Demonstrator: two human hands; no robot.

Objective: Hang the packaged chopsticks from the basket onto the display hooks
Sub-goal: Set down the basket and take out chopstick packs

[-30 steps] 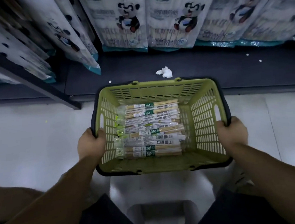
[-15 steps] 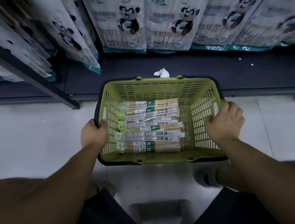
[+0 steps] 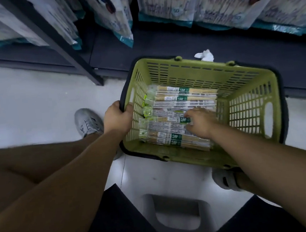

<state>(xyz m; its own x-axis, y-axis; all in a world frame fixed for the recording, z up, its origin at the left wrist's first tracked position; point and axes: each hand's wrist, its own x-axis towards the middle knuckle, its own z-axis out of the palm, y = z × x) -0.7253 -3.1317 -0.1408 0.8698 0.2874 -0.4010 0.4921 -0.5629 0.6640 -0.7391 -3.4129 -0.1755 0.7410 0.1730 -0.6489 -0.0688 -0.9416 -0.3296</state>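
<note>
A green plastic basket stands on the pale floor in front of the shelving. Several packaged chopsticks lie flat in it, stacked side by side with their hang tabs to the left. My left hand grips the dark handle at the basket's left rim. Inside the basket, my right hand lies on the middle packs, thumb and fingers curled round one pack near its green label. No display hooks show.
Panda-printed bags hang along the top above a dark shelf base. A crumpled white paper lies behind the basket. A dark shelf post slants at left. A grey stool sits between my legs.
My right hand has left the basket's right rim and reached inside onto the chopstick packs. The basket now lies to the right in view, turned slightly. My left hand still grips the left rim.
</note>
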